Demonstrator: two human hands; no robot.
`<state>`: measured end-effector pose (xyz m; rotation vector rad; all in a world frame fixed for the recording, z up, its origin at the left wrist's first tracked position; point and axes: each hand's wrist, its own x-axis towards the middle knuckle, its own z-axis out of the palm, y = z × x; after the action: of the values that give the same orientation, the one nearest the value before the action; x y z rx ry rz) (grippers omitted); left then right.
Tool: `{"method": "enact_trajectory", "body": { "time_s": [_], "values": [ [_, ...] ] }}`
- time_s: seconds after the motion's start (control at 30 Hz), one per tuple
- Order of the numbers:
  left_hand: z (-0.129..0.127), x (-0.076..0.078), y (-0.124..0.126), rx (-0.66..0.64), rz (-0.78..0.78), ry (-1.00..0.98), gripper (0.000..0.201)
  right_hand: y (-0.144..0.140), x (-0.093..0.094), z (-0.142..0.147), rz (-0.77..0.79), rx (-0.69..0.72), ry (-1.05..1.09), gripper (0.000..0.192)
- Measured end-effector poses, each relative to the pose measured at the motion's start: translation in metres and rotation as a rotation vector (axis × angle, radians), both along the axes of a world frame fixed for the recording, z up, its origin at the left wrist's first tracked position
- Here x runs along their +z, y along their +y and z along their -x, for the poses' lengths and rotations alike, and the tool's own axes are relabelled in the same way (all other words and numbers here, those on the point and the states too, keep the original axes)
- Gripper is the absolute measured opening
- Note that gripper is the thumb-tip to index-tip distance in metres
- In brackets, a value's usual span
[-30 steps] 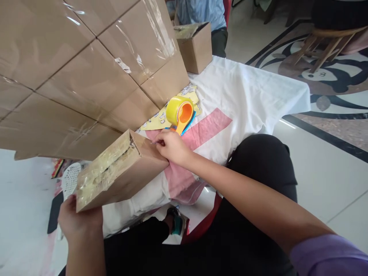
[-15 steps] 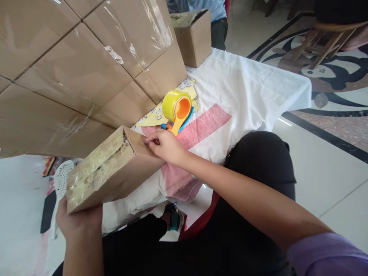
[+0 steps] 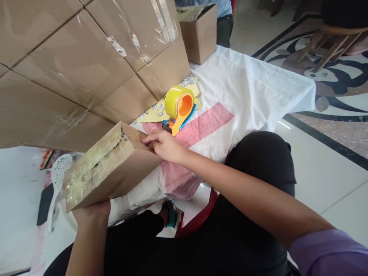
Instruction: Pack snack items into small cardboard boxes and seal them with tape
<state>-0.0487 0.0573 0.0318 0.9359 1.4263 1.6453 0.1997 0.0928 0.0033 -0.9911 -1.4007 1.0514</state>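
A flat cardboard box point(image 3: 115, 172), taped along its top seam, is tilted at the table edge. My left hand point(image 3: 93, 214) holds its near left end from below, the fingers hidden beneath it. My right hand point(image 3: 165, 145) is at the other end, thumb and fingers closed together against the end face; whether anything small is pinched there I cannot tell. Just beyond that hand stands an orange and blue tape dispenser point(image 3: 184, 115) with a roll of yellowish clear tape point(image 3: 174, 100), touched by neither hand.
Stacked taped cartons point(image 3: 77, 65) form a wall behind the box. Another carton point(image 3: 201, 36) stands at the far end, near a seated person point(image 3: 224, 23). A white slotted spoon point(image 3: 59, 172) lies at left. White and pink cloth point(image 3: 244, 84) covers the table.
My left hand has slid right along the underside of the box, and its fingers are now hidden. The right hand stays at the same end; the view has shifted slightly.
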Motion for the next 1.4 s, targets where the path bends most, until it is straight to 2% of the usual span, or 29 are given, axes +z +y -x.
{"method": "enact_trajectory", "body": {
  "time_s": [0.07,0.17,0.3,0.43,0.6,0.77,0.87,0.97,1.07,1.13,1.3,1.4],
  "values": [
    [-0.002,0.000,0.000,0.015,0.010,-0.009,0.035,-0.001,0.002,-0.002,0.021,0.020,0.010,0.047],
    [-0.003,0.002,0.001,0.027,0.011,-0.010,0.034,-0.004,0.007,-0.006,0.150,0.034,0.065,0.051],
    [-0.002,0.004,0.002,0.013,0.015,-0.005,0.032,-0.014,0.011,-0.004,0.312,-0.040,0.169,0.050],
    [0.004,0.003,0.002,-0.021,0.003,0.015,0.029,-0.020,0.007,0.002,0.254,-0.097,0.170,0.043],
    [0.010,0.000,-0.001,-0.162,0.030,0.135,0.034,-0.018,0.002,0.003,0.158,-0.089,0.124,0.041],
    [0.004,-0.004,-0.001,-0.044,-0.031,0.111,0.036,-0.015,0.004,-0.003,0.133,-0.036,0.101,0.043],
    [0.005,-0.007,0.002,-0.029,-0.036,0.052,0.037,-0.016,0.005,-0.004,0.217,0.003,0.176,0.042],
    [0.008,-0.010,0.004,-0.033,-0.053,0.026,0.037,-0.016,0.003,-0.002,0.275,-0.011,0.256,0.053],
    [0.009,-0.009,0.005,-0.028,-0.041,0.009,0.035,-0.014,-0.002,0.002,0.232,-0.022,0.274,0.068],
    [0.008,-0.008,0.004,-0.047,-0.040,-0.005,0.034,-0.013,-0.006,0.006,0.191,-0.013,0.274,0.071],
    [0.007,-0.006,0.003,-0.047,-0.040,-0.002,0.034,-0.017,-0.012,0.010,0.081,-0.107,0.251,0.065],
    [0.007,-0.005,0.002,-0.044,-0.023,-0.002,0.032,-0.024,-0.012,0.011,0.078,-0.149,0.199,0.062]
  ]
}}
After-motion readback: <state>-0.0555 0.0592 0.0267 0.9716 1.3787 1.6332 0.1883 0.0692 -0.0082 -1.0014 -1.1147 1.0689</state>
